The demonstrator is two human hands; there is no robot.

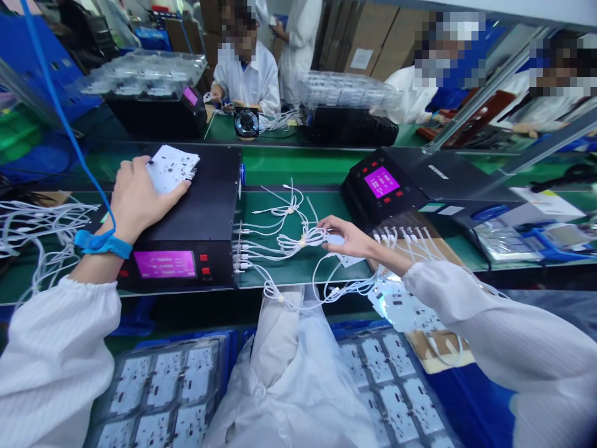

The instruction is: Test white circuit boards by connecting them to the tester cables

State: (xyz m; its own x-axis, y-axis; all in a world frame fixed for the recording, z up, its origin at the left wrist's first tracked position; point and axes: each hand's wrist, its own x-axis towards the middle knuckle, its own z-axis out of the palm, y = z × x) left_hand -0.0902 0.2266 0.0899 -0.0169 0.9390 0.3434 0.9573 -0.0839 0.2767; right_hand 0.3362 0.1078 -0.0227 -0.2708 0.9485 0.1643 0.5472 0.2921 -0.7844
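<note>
My left hand (140,193), with a blue wrist strap (103,244) on its wrist, grips a small stack of white circuit boards (172,169) over the top of a black tester box (205,199). My right hand (347,238) is closed at a bundle of white cables (302,239), fingertips pinching its right end. Several of these cables run from plugs on the box's right side. Partly hidden below my right hand lies another white board (352,259). The box's front has a lit pink screen (165,264) and red buttons.
A second black tester box (420,180) stands at right, cables plugged into its front. Near my right forearm are lit white boards (408,305). Clear trays of boards (158,379) flank my lap. Loose cables (41,236) lie far left. Co-workers sit across the green bench (289,163).
</note>
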